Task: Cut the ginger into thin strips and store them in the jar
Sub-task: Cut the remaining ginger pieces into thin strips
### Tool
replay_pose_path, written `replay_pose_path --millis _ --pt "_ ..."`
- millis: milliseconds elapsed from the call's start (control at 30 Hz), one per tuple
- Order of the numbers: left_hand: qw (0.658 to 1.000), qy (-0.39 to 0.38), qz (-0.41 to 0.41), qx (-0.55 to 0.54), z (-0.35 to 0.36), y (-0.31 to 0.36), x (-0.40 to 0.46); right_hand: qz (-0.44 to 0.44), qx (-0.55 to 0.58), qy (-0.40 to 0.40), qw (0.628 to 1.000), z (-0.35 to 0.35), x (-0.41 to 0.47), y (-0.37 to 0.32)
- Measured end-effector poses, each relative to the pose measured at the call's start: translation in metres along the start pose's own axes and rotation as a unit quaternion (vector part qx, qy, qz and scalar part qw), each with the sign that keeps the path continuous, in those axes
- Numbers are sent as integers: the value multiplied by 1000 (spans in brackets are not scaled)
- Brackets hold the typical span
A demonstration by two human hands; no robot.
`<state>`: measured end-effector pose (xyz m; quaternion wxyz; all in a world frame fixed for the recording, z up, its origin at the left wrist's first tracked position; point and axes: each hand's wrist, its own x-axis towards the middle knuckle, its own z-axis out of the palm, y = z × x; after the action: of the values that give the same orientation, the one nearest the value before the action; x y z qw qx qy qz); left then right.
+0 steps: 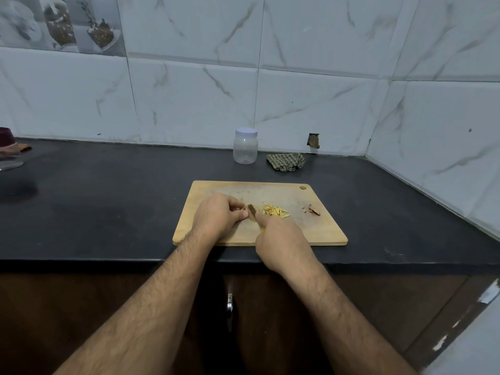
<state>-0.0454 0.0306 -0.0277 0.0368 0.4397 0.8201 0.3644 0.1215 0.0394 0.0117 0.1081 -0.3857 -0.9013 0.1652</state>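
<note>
A wooden cutting board point(319, 228) lies on the black counter. On it my left hand point(216, 215) holds a small piece of ginger point(241, 209) under curled fingertips. My right hand point(281, 239) grips a knife point(252, 211) by its yellow handle, the short blade standing right beside the ginger. A pile of thin yellow ginger strips point(274, 211) lies just right of the blade. Brown peel scraps point(313, 210) sit further right on the board. A clear plastic jar point(245, 146) with a white lid on stands behind the board near the wall.
A crumpled checked cloth point(286, 161) lies right of the jar. At the far left edge are a dark red object and a glass lid point(9, 155). Tiled walls close the back and right of the counter point(108, 201). Brown cabinet doors are below.
</note>
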Motion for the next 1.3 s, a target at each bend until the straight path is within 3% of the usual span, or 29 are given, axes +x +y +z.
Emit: replay_pose_path --millis 700,1300 --pt "1000 -17 4 13 -3 3 1 -11 -19 7 1000 7 19 -5" --pt "1000 -18 0 25 -5 5 -1 3 -14 -34 999 -4 25 -9"
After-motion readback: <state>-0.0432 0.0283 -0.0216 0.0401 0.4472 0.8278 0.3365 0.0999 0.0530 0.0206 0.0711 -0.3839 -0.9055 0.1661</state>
